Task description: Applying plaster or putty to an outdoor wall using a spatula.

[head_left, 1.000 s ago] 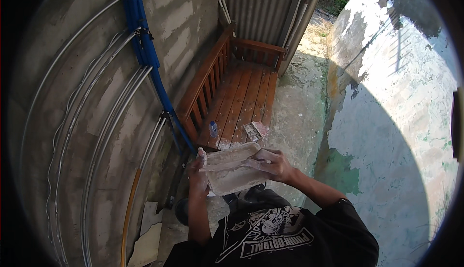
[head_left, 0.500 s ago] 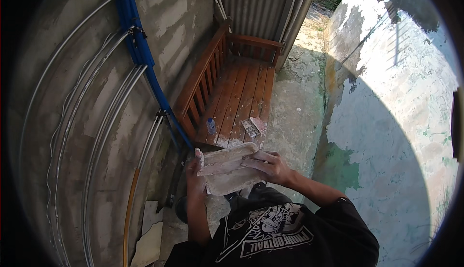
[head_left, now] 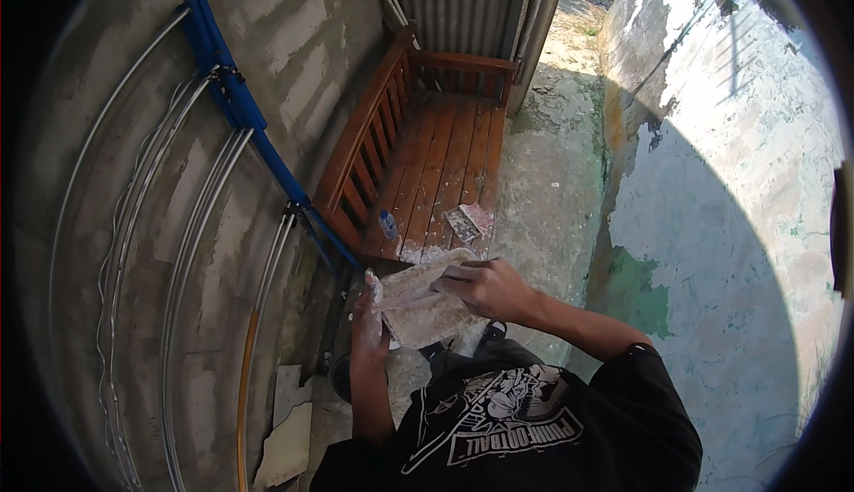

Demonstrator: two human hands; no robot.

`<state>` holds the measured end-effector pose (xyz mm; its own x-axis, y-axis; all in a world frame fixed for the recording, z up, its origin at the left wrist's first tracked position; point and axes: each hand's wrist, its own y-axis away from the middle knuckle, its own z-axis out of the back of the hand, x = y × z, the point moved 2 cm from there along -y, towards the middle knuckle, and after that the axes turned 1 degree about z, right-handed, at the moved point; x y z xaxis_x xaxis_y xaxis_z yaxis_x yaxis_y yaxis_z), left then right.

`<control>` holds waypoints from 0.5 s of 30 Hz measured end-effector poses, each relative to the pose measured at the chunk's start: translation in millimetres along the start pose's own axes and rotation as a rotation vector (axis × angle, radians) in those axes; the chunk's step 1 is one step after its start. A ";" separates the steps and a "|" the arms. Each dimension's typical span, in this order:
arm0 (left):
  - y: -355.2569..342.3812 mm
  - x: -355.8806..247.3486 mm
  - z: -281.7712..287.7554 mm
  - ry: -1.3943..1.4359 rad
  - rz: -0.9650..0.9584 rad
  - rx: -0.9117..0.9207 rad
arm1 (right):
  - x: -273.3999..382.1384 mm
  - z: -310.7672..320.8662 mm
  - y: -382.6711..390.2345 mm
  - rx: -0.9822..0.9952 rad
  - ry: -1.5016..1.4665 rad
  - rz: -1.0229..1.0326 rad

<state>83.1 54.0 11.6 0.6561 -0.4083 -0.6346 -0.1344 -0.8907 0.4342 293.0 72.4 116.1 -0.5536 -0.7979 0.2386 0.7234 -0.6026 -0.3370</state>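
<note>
In front of my waist is a flat, rectangular off-white piece (head_left: pixel 418 318), its surface crusted with pale dust and with a ridge running along it. My left hand (head_left: pixel 369 310) grips its left edge, palm and fingers whitened with powder. Across the upper face lies my right hand (head_left: pixel 476 287), fingers bent and pressed together at the ridge. Whether a small thing sits in those fingers is hidden.
Ahead stands a brown slatted wooden bench (head_left: pixel 445 154). On it are a small clear bottle with blue (head_left: pixel 388 224) and a crumpled packet (head_left: pixel 469 222). Metal tubes (head_left: pixel 182 261) and a blue bar (head_left: pixel 227 74) line the left block wall. A peeling wall (head_left: pixel 712 252) rises on the right.
My right hand has slid to the left and up along the piece, its wrist now higher. The piece has tilted a little, its right end raised. The view has shifted slightly.
</note>
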 end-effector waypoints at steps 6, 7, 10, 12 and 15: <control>-5.6 25.6 -25.0 -0.010 0.026 -0.049 | -7.4 11.5 42.1 0.069 -0.039 0.004; -6.2 29.1 -32.3 -0.012 0.025 -0.048 | -11.0 16.8 49.2 0.066 -0.037 0.003; -6.7 37.0 -51.5 -0.076 0.027 -0.099 | -22.0 29.5 64.4 0.173 -0.113 -0.058; -10.0 46.0 -58.0 -0.115 -0.024 -0.085 | -26.9 49.5 67.4 -0.011 -0.104 -0.020; -10.8 55.3 -80.4 -0.079 -0.039 -0.055 | -41.6 45.3 79.8 -0.070 0.006 -0.039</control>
<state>180.5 57.1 23.2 0.5994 -0.3899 -0.6991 -0.0678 -0.8950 0.4410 392.4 56.9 120.6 -0.5833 -0.7735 0.2478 0.6706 -0.6307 -0.3905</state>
